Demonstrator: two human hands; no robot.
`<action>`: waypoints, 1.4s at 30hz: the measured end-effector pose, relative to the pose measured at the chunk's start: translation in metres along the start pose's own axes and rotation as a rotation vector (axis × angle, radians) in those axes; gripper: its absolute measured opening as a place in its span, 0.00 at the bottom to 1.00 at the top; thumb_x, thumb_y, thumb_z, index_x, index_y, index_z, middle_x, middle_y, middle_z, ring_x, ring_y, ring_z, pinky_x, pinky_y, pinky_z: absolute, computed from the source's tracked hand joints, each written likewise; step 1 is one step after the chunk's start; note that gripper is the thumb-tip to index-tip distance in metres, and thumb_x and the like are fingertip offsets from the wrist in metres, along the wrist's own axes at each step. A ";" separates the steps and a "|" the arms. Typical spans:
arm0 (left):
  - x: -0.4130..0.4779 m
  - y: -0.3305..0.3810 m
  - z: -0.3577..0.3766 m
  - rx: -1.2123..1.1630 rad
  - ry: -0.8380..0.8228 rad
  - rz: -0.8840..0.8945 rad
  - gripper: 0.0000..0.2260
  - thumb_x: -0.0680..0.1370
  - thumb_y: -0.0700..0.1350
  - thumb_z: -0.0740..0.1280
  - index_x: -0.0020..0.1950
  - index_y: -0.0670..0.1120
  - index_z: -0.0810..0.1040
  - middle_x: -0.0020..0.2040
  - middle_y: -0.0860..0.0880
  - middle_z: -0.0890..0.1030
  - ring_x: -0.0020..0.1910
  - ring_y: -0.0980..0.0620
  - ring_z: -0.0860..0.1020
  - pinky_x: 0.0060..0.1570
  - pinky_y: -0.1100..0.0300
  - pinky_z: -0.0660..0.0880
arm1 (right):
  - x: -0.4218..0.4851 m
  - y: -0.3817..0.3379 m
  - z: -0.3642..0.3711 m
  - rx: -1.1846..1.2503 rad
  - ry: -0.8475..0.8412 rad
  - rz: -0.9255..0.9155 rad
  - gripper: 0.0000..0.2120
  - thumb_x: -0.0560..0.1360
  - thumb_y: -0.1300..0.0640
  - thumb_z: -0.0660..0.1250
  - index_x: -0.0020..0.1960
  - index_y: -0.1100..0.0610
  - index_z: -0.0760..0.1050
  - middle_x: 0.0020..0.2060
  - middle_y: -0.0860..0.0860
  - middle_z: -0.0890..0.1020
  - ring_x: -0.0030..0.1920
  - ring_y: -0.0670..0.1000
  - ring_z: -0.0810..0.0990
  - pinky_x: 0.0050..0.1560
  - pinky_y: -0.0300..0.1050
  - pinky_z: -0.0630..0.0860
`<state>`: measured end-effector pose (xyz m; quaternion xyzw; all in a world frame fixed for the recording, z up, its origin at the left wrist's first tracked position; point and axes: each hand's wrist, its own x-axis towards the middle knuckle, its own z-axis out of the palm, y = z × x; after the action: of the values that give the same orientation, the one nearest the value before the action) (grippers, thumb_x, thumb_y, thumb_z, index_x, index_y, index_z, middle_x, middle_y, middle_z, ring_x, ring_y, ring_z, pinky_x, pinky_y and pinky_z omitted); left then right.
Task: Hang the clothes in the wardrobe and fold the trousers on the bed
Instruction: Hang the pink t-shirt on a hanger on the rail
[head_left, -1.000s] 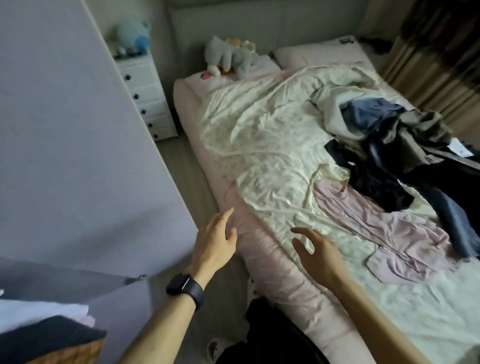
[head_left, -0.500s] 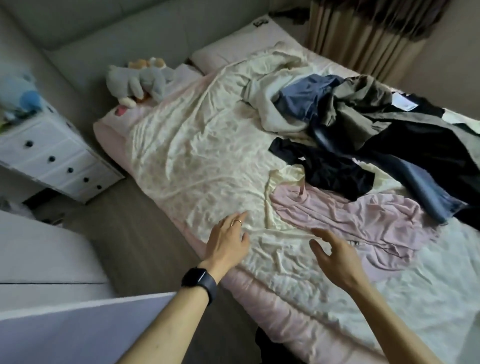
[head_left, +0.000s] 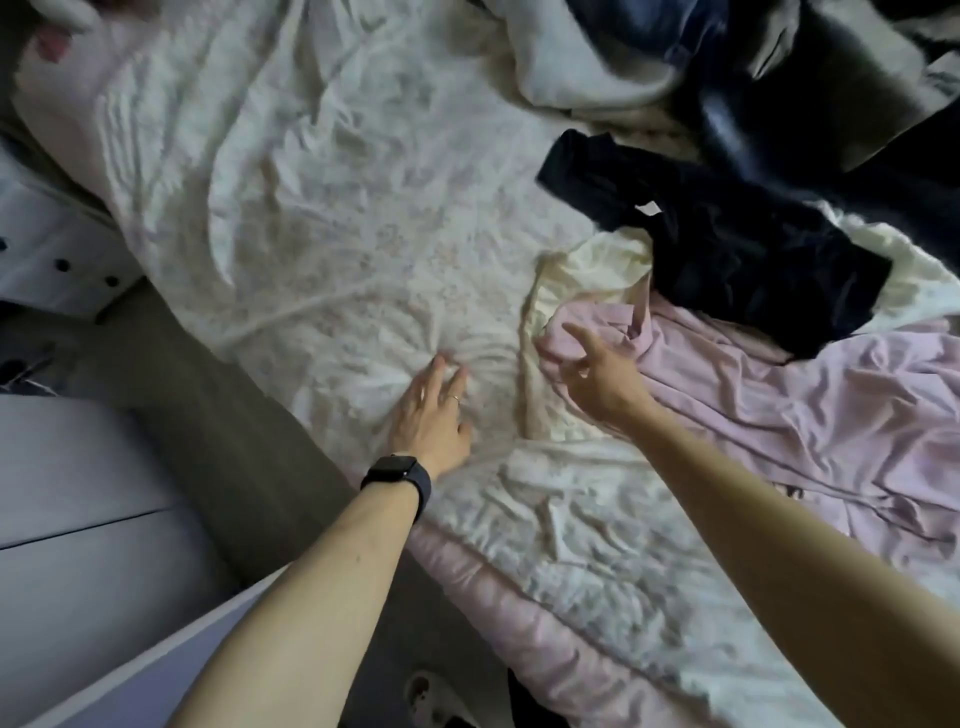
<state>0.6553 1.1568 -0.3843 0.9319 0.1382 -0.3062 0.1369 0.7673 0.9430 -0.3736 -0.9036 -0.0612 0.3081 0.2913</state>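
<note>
The pink garment (head_left: 779, 415) lies crumpled but mostly flat on the bed (head_left: 337, 208), set back from the near side edge (head_left: 519, 597). Its long axis runs from the middle of the cover out toward the right, dipping slightly toward the near edge. Its left end is bunched into a raised fold just beside the right hand (head_left: 602, 374). The cloth is pale lilac-pink, thin and heavily creased. A dark navy garment (head_left: 727, 244) overlaps its far side, lying slantwise with its long axis running from the middle of the bed toward the right. A cream cloth (head_left: 587, 270) shows under both at their left ends. More dark clothes (head_left: 779, 78) are heaped toward the far right corner, blurred. The right hand hovers over the pink garment's left end, forefinger stretched out, the other fingers loosely bent, grasping nothing; whether it touches the cloth cannot be told. The left hand (head_left: 431, 415), with a ring (head_left: 455, 399) and a black watch (head_left: 400, 475), rests flat on the floral cover near the side edge, fingers straight, creases fanning out from its fingertips. A white chest of drawers (head_left: 52, 249) stands beyond the floor (head_left: 182, 374) on the left.
</note>
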 end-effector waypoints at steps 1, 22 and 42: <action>0.006 -0.003 0.007 0.030 0.001 0.010 0.31 0.84 0.52 0.59 0.83 0.55 0.45 0.82 0.51 0.36 0.81 0.46 0.44 0.77 0.45 0.55 | 0.015 0.000 0.006 -0.025 0.021 -0.033 0.20 0.80 0.51 0.62 0.71 0.45 0.68 0.47 0.52 0.84 0.53 0.62 0.81 0.50 0.51 0.75; -0.169 0.004 -0.068 -0.355 0.052 0.180 0.22 0.83 0.54 0.59 0.78 0.55 0.65 0.77 0.54 0.63 0.75 0.50 0.65 0.66 0.55 0.70 | -0.263 -0.022 -0.076 -0.253 0.576 -0.020 0.14 0.73 0.56 0.72 0.33 0.54 0.70 0.29 0.52 0.80 0.32 0.59 0.79 0.31 0.46 0.66; -0.430 -0.063 -0.116 -0.670 0.330 0.375 0.14 0.72 0.58 0.75 0.32 0.54 0.77 0.29 0.61 0.75 0.31 0.65 0.72 0.33 0.64 0.67 | -0.456 -0.220 -0.126 0.296 0.174 -0.668 0.19 0.65 0.62 0.68 0.29 0.52 0.57 0.27 0.44 0.59 0.31 0.46 0.58 0.33 0.44 0.56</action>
<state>0.3624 1.1797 -0.0434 0.8814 0.0781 -0.0605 0.4619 0.4913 0.9299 0.0684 -0.8046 -0.2824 0.1239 0.5075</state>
